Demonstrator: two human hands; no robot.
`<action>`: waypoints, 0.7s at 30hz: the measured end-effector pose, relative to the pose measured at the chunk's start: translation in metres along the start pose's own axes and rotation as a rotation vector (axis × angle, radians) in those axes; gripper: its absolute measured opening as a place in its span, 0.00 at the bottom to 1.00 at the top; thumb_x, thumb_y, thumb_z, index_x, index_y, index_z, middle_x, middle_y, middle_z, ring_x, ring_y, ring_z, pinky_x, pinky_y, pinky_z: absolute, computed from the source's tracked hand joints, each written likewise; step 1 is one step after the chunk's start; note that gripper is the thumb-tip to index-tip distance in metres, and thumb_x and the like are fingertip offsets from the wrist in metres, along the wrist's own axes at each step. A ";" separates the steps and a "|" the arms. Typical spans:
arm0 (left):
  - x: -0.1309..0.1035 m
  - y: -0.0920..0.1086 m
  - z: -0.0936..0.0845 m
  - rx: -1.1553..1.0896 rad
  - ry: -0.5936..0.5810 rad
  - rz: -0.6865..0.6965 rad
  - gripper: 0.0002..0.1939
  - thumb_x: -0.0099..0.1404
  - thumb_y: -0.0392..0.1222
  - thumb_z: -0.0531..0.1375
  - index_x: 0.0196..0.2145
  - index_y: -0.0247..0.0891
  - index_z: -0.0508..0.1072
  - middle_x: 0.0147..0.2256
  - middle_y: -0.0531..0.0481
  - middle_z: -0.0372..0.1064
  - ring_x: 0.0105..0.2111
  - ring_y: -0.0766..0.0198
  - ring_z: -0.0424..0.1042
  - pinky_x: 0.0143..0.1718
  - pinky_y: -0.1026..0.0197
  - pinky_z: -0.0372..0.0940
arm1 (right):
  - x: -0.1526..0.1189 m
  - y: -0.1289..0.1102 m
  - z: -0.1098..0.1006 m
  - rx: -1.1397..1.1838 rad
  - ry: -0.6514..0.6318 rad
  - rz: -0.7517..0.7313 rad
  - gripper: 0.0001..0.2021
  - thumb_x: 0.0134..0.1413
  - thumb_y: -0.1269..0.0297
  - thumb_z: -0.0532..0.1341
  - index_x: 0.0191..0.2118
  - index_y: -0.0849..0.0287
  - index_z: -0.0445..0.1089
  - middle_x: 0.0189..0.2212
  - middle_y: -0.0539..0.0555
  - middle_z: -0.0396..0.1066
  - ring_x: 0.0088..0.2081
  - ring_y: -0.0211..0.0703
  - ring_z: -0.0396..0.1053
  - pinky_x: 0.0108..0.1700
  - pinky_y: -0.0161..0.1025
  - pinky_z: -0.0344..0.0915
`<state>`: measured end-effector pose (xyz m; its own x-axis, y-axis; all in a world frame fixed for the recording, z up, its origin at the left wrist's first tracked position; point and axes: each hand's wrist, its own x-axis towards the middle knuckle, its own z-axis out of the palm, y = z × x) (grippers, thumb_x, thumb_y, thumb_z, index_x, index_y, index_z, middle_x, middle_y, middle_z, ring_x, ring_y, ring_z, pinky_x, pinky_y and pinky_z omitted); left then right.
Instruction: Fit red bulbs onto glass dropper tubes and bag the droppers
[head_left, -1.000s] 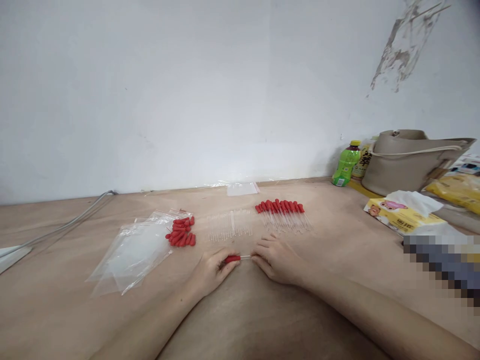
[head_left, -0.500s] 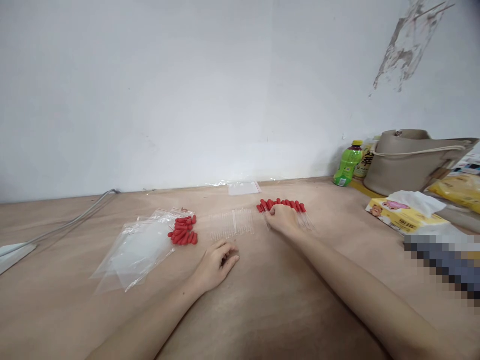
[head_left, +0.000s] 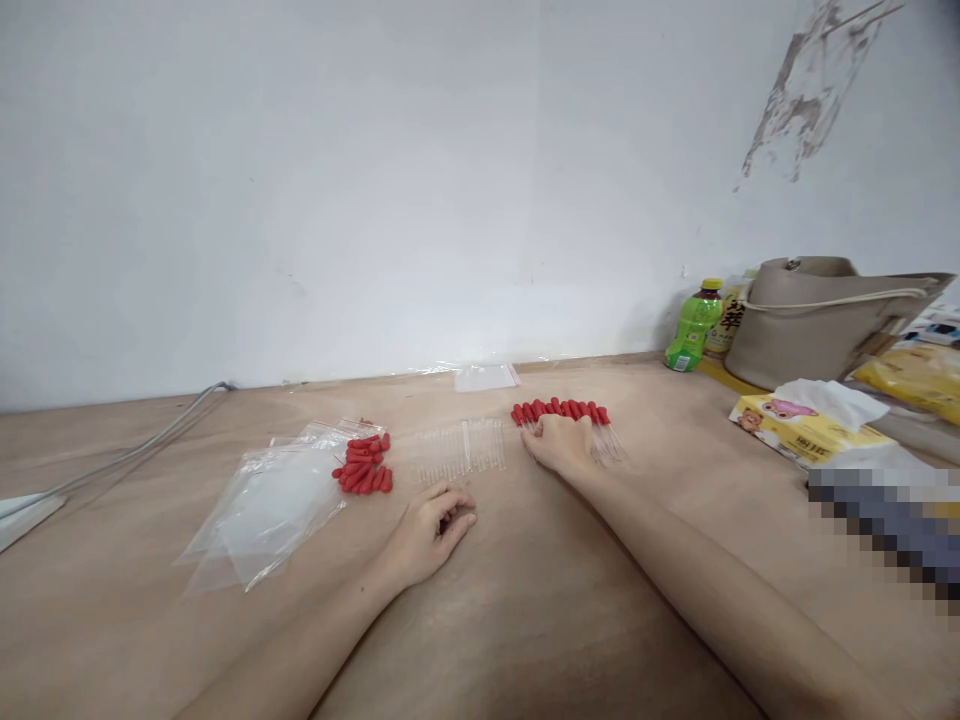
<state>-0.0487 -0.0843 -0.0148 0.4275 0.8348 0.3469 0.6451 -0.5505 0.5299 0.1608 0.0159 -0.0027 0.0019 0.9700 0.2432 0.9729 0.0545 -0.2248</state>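
Note:
A row of droppers, red rubber bulbs at the far end and clear glass stems toward me, lies right of centre. My right hand is closed over the stems on the left half of this row; what its fingertips grip is hidden. My left hand rests on the table, loosely curled with thumb and fingers apart, holding nothing. Just beyond it lies a row of bare clear glass tubes. Farther left is a pile of loose red rubber bulbs, partly on clear zip bags.
A small clear bag lies by the wall. On the right are a green bottle, a grey-beige bag and a yellow tissue pack. A grey cable crosses the table at left.
My right hand has shifted slightly and turned, its knuckles now nearer the bulbs. The row of droppers looks nearly the same. My left hand stays in place.

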 end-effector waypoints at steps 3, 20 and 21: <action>0.000 0.002 0.000 0.005 -0.001 -0.001 0.07 0.61 0.38 0.52 0.34 0.37 0.69 0.31 0.50 0.64 0.29 0.67 0.65 0.30 0.65 0.61 | -0.004 -0.008 0.000 0.044 0.035 -0.044 0.15 0.51 0.57 0.49 0.27 0.59 0.69 0.25 0.54 0.71 0.31 0.43 0.66 0.40 0.43 0.45; -0.011 -0.071 -0.066 0.655 0.222 -0.161 0.34 0.49 0.59 0.58 0.52 0.44 0.61 0.55 0.41 0.48 0.55 0.42 0.46 0.51 0.42 0.45 | 0.004 -0.045 0.008 -0.008 -0.099 -0.014 0.13 0.47 0.61 0.52 0.29 0.63 0.71 0.29 0.62 0.71 0.32 0.50 0.68 0.38 0.44 0.48; -0.013 -0.079 -0.073 0.648 0.165 -0.184 0.36 0.47 0.60 0.59 0.53 0.46 0.59 0.57 0.42 0.46 0.56 0.40 0.43 0.51 0.40 0.44 | 0.005 -0.045 0.008 -0.007 -0.104 -0.013 0.13 0.47 0.61 0.52 0.29 0.63 0.71 0.29 0.62 0.71 0.32 0.49 0.68 0.38 0.44 0.48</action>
<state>-0.1514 -0.0517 -0.0051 0.2059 0.8760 0.4361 0.9680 -0.2477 0.0406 0.1156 0.0199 0.0008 -0.0345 0.9886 0.1468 0.9743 0.0660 -0.2155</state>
